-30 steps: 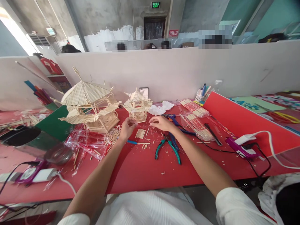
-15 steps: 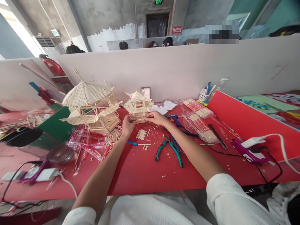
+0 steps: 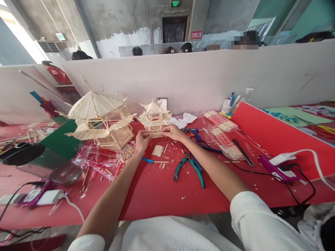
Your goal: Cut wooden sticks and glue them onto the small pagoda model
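A small pavilion model made of pale wooden sticks stands at the middle of the red table. At the left of its base is my left hand, fingers pinched together at the lower edge. My right hand pinches the base's right side, with thumb and finger close to the railing. Whether a thin stick lies between the fingertips is too small to tell. Just below the model lies a row of short cut sticks. Nearer to me are a blue-handled tool and teal-handled pliers.
A larger stick pavilion stands to the left, by plastic wrapping and a clear jar. On the right are a blue glue gun with its cable, stick packs, a red board and a purple power strip.
My left hand has shifted slightly left, and its fingers sit a little further from the right hand's fingers. My right hand stays almost in place; the models have not moved.
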Available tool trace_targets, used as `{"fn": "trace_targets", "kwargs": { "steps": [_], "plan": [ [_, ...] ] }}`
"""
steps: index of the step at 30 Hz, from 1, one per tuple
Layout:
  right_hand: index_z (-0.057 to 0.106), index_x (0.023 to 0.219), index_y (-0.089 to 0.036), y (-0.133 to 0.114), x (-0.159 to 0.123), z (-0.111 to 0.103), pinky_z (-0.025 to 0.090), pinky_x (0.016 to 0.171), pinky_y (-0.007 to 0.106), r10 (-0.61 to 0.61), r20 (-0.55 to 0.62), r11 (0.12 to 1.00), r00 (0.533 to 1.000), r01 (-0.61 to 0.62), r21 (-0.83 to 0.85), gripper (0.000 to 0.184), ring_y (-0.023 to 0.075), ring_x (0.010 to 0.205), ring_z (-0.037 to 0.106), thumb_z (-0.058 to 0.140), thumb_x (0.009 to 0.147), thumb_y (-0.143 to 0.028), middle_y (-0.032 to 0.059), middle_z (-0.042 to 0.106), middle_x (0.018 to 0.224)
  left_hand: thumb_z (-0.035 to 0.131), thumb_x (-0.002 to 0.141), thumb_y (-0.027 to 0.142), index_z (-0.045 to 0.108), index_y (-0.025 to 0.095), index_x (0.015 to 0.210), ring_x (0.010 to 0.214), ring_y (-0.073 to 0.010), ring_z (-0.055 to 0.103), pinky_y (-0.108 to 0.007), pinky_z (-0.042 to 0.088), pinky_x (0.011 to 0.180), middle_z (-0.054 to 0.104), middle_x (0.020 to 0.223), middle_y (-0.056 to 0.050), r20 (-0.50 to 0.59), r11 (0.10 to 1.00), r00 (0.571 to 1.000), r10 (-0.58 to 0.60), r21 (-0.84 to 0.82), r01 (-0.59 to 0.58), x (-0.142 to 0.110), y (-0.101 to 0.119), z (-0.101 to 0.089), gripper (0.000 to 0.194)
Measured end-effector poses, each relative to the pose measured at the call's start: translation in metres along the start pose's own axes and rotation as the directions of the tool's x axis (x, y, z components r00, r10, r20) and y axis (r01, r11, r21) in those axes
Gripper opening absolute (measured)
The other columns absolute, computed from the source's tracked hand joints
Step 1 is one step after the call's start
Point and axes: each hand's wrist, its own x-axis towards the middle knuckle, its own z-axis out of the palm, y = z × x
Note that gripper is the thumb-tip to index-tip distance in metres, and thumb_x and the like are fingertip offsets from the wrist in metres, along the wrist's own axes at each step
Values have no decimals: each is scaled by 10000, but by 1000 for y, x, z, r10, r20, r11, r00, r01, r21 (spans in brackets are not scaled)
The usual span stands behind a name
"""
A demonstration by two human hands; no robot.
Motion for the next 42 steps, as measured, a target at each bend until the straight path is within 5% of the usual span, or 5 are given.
{"fn": "trace_targets", "kwargs": {
  "steps": [19, 29, 36, 42],
  "plan": [
    [763, 867, -144, 4, 1, 2, 533, 766, 296, -3, -71, 1000, 997, 2, -2, 185, 226, 844, 727, 719, 808, -313, 94, 775, 879, 781, 644, 219, 527, 190, 927, 861, -203, 709, -331, 513, 834, 710, 806, -34, -10, 976, 998, -59, -209, 55, 0, -5, 3, 382],
    [766, 889, -135, 2, 0, 0, 537, 796, 301, -15, -42, 1000, 999, 17, 25, 195, 219, 870, 726, 718, 812, -308, 111, 775, 930, 782, 678, 357, 558, 184, 891, 772, -160, 661, -277, 494, 750, 677, 787, -18, 12, 996, 1000, 20, -83, -19, -1, -5, 2, 354],
    [756, 890, -141, -21, -9, -18, 528, 741, 274, -62, 83, 998, 995, 63, -7, 211, 183, 798, 704, 699, 830, -335, 80, 766, 876, 673, 793, 419, 613, 175, 802, 680, -144, 583, -258, 446, 671, 646, 734, -10, 249, 947, 955, 160, 233, -220, -13, 18, -3, 252],
    [747, 918, -160, -52, -15, -27, 512, 757, 262, -84, 244, 986, 966, 116, -122, 151, 174, 833, 697, 667, 870, -279, 61, 767, 924, 584, 869, 399, 703, 187, 879, 724, -181, 632, -272, 436, 670, 718, 784, -28, 474, 846, 878, 65, 442, -300, -35, 43, -5, 244]
  ]
}}
